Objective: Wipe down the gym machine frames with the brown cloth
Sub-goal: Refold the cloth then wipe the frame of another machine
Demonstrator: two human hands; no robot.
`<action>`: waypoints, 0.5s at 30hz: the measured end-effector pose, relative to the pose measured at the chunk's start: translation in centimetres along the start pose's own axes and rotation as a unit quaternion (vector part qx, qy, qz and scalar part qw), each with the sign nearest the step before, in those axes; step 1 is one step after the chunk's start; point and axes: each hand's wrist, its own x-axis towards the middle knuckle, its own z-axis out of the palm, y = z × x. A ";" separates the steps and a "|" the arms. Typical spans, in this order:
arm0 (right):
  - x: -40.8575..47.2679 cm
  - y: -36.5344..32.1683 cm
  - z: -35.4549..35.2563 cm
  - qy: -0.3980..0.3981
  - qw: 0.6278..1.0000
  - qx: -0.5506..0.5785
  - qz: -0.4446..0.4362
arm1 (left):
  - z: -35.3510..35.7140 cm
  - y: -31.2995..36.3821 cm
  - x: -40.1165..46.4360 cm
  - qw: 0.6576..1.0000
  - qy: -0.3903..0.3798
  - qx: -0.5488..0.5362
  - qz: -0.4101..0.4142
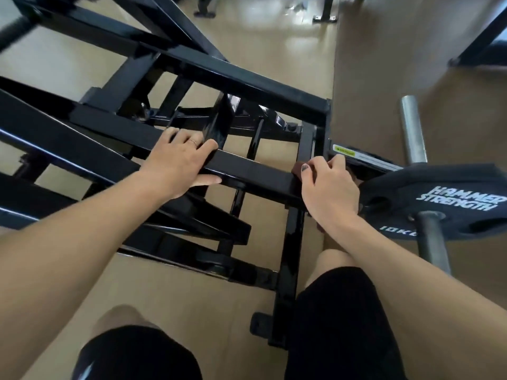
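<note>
Right hand (327, 187) bunches the soft brown cloth (297, 169) against the corner of the glossy black steel machine frame (255, 171), beside the black Hammer Strength weight plate (450, 204). Left hand (178, 163) lies flat along the bar, fingers straight, bracing. Cloth looks light and limp; best kept wadded under the palm.

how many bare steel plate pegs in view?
2. One upright peg right of the frame, unloaded. One nearer peg pokes through the Hammer Strength plate. Others may be hidden behind the black frame.
</note>
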 end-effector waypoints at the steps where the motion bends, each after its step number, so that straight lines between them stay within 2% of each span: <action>1: -0.2 -0.9 0.2 0.009 1.000 -0.014 -0.003 | 0.2 0.0 0.0 1.000 0.015 -0.003 0.003; 5: -0.9 -6.8 1.9 0.027 1.000 0.005 -0.002 | 0.7 -0.2 -0.3 0.998 0.054 -0.013 0.006; 9: -3.8 -13.7 4.3 0.050 0.997 0.037 -0.054 | 0.7 0.0 -0.4 0.997 0.070 -0.038 0.012; 12: -7.1 -13.8 5.2 0.037 0.994 0.026 -0.096 | 0.6 -0.2 -0.5 0.996 0.073 -0.040 0.015; 15: -10.5 -10.3 6.1 -0.047 0.998 0.036 -0.035 | 0.3 -0.3 -0.9 0.996 0.061 -0.060 0.021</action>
